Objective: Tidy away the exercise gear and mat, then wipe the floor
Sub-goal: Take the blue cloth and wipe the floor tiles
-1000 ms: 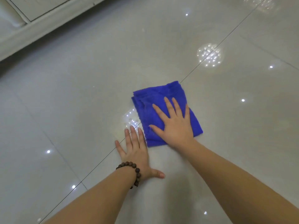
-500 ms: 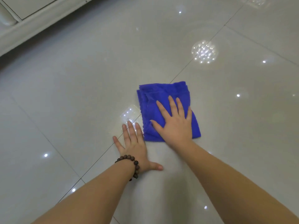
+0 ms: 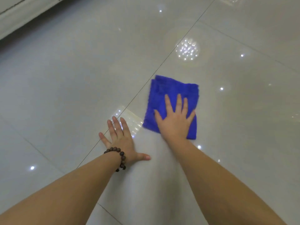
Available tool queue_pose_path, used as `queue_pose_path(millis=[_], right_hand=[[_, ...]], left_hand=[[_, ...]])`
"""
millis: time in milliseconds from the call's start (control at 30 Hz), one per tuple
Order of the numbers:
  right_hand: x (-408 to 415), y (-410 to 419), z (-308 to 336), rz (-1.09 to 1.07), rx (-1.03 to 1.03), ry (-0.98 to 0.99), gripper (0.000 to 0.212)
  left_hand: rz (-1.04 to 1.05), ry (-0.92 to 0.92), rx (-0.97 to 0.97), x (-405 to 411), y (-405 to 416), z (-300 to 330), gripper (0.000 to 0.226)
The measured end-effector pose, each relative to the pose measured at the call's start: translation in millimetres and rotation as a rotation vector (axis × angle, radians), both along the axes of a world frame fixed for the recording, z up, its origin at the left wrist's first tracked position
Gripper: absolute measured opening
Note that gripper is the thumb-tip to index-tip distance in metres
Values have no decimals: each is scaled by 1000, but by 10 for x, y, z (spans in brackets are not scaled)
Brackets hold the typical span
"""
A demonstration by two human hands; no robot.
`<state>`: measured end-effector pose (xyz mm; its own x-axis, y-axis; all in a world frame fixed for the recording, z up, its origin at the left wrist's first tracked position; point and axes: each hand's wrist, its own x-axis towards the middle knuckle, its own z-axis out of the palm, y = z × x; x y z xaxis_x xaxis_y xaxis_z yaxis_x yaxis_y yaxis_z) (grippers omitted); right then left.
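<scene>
Head view shows your right hand [image 3: 174, 122] spread flat, fingers straight and fanned, pressing on a folded bright-blue microfibre cloth [image 3: 164, 93] that lies on the glossy pale-grey tiled floor [image 3: 68, 82], just right of centre. The palm covers the cloth's near half; the far fold sticks out toward 12 o'clock beyond your fingertips.

Your left hand [image 3: 121, 140] lies at about 8 o'clock from the cloth, near it but not touching, also flat on the tile with fingers straight and the thumb splayed out toward 3 o'clock. It holds nothing and looks like a prop for your weight. A string of dark wooden beads [image 3: 121, 155] circles that wrist.

The cloth looks soft, light and limp, so it will likely bunch or unfold if you push from one edge. Keep the palm centred and the pressure even, and the folded layers should slide together. The polished tile looks slick, so watch that the bracing hand does not slip.

A dark grout line [image 3: 146, 86] runs diagonally just left of the cloth. At 11 o'clock, well apart, a white furniture base [image 3: 19, 15] edges the floor. Nothing stands in the cloth's way.
</scene>
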<state>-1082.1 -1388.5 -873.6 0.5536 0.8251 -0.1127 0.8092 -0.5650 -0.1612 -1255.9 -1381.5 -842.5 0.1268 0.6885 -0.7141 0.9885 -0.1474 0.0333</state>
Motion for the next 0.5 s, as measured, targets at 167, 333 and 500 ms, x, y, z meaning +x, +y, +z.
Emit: queue_pose_path(millis=[167, 333, 500], right_hand=[[661, -563, -29, 222, 18, -85, 68], [1402, -1420, 60, -569, -9, 9, 70], [664, -1063, 30, -435, -34, -16, 70]], left_hand=[[-14, -2, 25, -7, -10, -2, 163], [-31, -7, 62, -13, -27, -23, 166], [-37, -54, 138, -47, -88, -32, 160]])
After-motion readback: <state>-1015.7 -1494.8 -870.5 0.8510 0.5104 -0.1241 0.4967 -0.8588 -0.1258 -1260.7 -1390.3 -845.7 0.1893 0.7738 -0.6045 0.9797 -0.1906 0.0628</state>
